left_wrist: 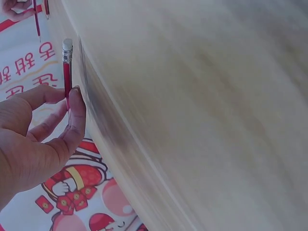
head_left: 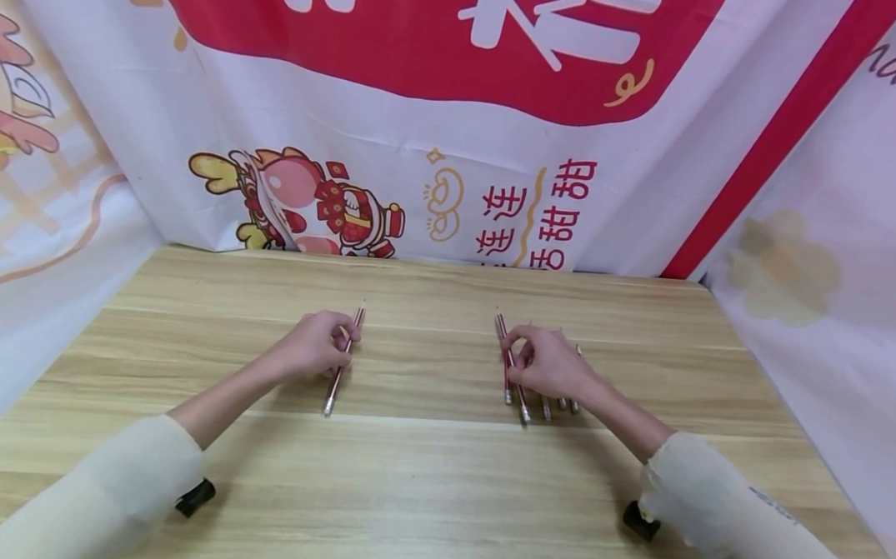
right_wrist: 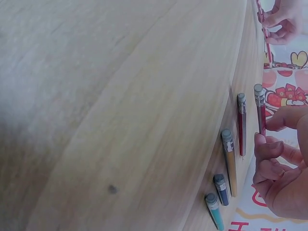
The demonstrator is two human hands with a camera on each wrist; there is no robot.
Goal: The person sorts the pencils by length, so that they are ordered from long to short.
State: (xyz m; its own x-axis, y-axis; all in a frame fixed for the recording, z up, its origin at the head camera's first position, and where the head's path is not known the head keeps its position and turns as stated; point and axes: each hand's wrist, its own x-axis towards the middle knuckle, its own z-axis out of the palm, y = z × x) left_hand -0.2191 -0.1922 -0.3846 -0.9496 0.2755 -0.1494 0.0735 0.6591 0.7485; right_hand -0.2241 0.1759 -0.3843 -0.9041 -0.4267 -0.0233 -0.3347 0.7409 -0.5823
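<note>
My left hand point(head_left: 319, 345) pinches a dark red striped pencil point(head_left: 335, 391) between thumb and fingers over the left half of the table. Its white eraser end points toward me, the tip away. With my right hand point(head_left: 548, 363) I pinch a similar red pencil point(head_left: 520, 395), tilted with its eraser end nearest me. Beside and under that hand lie several pencils on the wood: a red pencil point(right_wrist: 242, 125), a yellow-brown pencil point(right_wrist: 230, 166), a dark blue pencil point(right_wrist: 221, 191) and a teal pencil point(right_wrist: 214, 212). In the head view the right hand partly covers them.
The wood-grain table point(head_left: 408, 495) stretches to a printed cloth point(head_left: 395, 119) hanging at its back edge, with more cloth at both sides. A small black object point(head_left: 196, 498) shows by the left sleeve, and another black object point(head_left: 642, 521) by the right sleeve.
</note>
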